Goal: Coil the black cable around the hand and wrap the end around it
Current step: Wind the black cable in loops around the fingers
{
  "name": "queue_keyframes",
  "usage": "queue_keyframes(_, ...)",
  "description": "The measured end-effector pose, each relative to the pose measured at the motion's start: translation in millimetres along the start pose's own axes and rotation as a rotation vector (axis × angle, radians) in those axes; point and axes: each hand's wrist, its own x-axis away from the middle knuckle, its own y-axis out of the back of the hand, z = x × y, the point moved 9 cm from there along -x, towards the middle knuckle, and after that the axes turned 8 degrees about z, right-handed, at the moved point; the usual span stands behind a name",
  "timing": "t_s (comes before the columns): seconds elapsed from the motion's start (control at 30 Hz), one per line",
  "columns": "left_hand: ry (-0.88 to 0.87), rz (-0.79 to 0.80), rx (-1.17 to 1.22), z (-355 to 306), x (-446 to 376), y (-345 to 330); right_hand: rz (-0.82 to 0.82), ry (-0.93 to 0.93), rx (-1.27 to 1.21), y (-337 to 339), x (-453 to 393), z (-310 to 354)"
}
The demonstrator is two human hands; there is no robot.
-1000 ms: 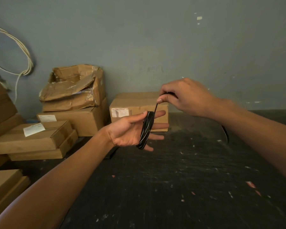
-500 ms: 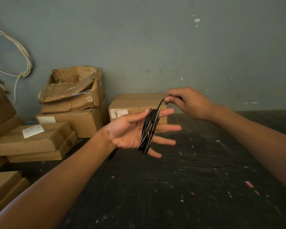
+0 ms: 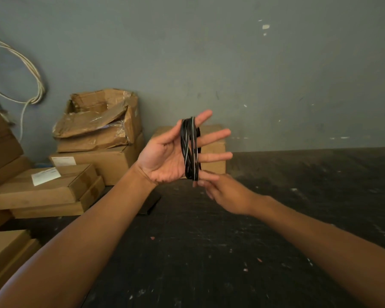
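The black cable (image 3: 189, 150) is wound in several loops around the four fingers of my left hand (image 3: 165, 156), which is held up palm toward me with fingers spread and pointing right. Thin pale glints run along the loops. My right hand (image 3: 225, 192) sits just below the coil, its fingertips touching the bottom of the loops near my left little finger. Whether it pinches the cable's end there is hidden by the fingers. No loose cable tail shows.
A dark scuffed table (image 3: 231, 252) lies under my arms. Cardboard boxes (image 3: 98, 158) are stacked at the back left, one box (image 3: 213, 147) behind my left hand. White cords (image 3: 31, 81) hang on the grey wall at left.
My right hand dropped from above the coil to beneath it, carrying the cable down behind my fingers. My left hand rose and turned more upright.
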Motion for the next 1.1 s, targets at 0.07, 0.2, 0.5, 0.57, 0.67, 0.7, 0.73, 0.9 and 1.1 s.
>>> queue_keyframes(0.07,-0.042,-0.029,0.003,-7,1,6,0.030,-0.013,-0.062,-11,2,4)
queue_keyframes(0.2,-0.091,-0.090,0.025,-13,5,17,0.047,-0.061,-0.175,-23,3,8)
queue_keyframes(0.5,-0.261,-0.371,-0.029,-39,20,59,0.156,-0.227,-0.411,-41,9,11)
queue_keyframes(0.57,-0.275,-0.445,-0.050,-41,26,68,0.172,-0.221,-0.401,-39,10,18)
queue_keyframes(0.67,-0.281,-0.520,-0.065,-40,34,76,0.167,-0.210,-0.343,-29,11,28)
queue_keyframes(0.7,-0.279,-0.541,-0.073,-39,36,79,0.159,-0.204,-0.308,-26,11,31)
queue_keyframes(0.73,-0.275,-0.558,-0.080,-38,39,81,0.142,-0.201,-0.264,-21,11,33)
queue_keyframes(0.9,-0.225,-0.602,-0.106,-29,45,87,-0.003,-0.156,0.163,8,13,44)
queue_keyframes(1.1,-0.133,-0.589,-0.144,-14,40,81,-0.155,-0.131,0.486,34,11,57)
